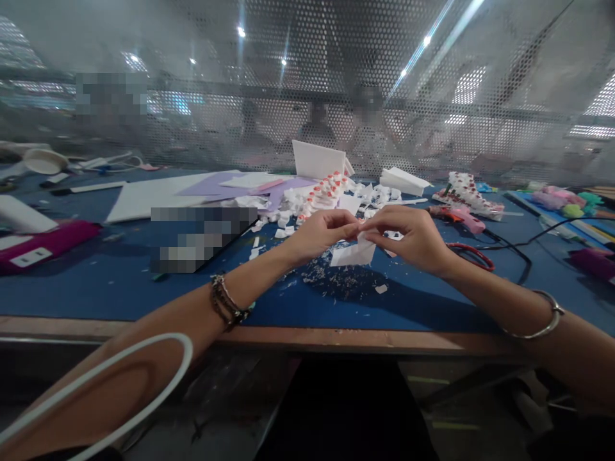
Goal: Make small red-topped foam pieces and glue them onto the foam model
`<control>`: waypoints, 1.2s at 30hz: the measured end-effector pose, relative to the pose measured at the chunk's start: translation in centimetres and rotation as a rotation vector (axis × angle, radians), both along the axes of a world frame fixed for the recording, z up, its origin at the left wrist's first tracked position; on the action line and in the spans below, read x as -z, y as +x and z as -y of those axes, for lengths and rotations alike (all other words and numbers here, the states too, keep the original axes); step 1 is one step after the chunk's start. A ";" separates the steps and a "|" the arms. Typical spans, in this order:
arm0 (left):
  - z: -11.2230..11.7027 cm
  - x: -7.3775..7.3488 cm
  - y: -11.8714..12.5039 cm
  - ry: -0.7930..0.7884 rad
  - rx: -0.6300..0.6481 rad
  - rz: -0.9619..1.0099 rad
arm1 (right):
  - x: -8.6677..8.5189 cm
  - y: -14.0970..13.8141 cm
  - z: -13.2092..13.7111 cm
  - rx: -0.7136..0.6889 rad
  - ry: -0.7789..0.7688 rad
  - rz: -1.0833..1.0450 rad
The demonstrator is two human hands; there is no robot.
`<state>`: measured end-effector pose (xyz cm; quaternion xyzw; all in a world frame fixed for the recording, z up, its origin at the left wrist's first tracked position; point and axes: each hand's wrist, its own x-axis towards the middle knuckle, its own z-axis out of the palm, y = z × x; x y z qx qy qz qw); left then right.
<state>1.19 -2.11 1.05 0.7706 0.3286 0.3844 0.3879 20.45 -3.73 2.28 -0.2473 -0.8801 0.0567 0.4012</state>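
Observation:
My left hand (323,234) and my right hand (412,235) meet above the blue table. Their fingertips are pinched together on a small piece of white paper (352,256), which hangs down from them. Below it, tiny white shreds (331,278) are scattered over the blue surface. Just behind the hands stands a white paper piece with red spots (321,196), set among a heap of torn paper scraps (291,208). The fingers hide part of the held paper.
A pink-and-orange tool, seemingly a glue gun (464,218), lies on the right beside red looped handles (473,255) and a black cable (523,246). White and purple sheets (158,195) spread at the back left. A purple case (52,246) lies far left.

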 end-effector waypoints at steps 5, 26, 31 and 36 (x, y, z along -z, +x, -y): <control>0.1 0.1 0.2 -0.012 -0.025 0.007 | 0.3 0.0 0.1 0.060 0.103 0.038; 0.1 0.6 0.5 -0.378 0.097 0.249 | 0.7 -0.2 0.1 0.115 -0.038 -0.041; -0.1 1.0 0.6 -0.442 0.181 0.401 | 0.7 -0.1 -0.2 0.091 0.086 -0.045; 0.0 1.2 0.9 -0.485 0.174 0.441 | 0.8 -0.1 -0.1 0.105 0.080 -0.061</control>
